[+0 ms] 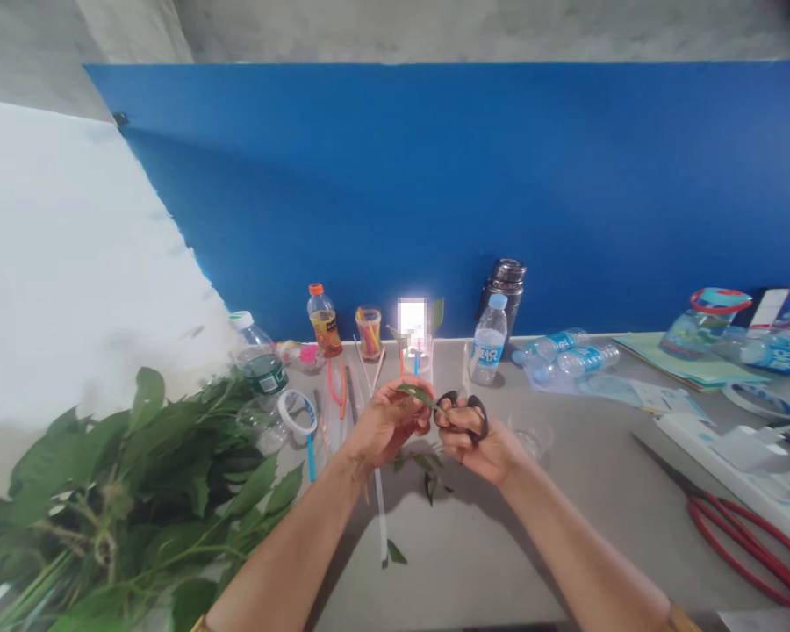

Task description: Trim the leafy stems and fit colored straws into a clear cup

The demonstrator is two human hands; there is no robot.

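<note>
My left hand [388,421] pinches a narrow green leaf [418,395] by its stalk, with the blade of the leaf reaching toward my other hand. My right hand [477,443] has its fingers through the loops of black-handled scissors [467,412], and the scissors' tips point up, close to the leaf's far end. Below my hands, several loose leaves [425,465] lie on the grey table [474,562]. A big bundle of leafy green branches [125,500] rests at lower left, apart from both hands.
Behind stand a juice bottle [324,322], a cup of coloured straws [369,333], a water bottle [488,344] and a dark flask [504,290]. Red-handled shears [743,544] lie at right, near a white strip [730,470]. A blue wall [434,193] rises behind the table.
</note>
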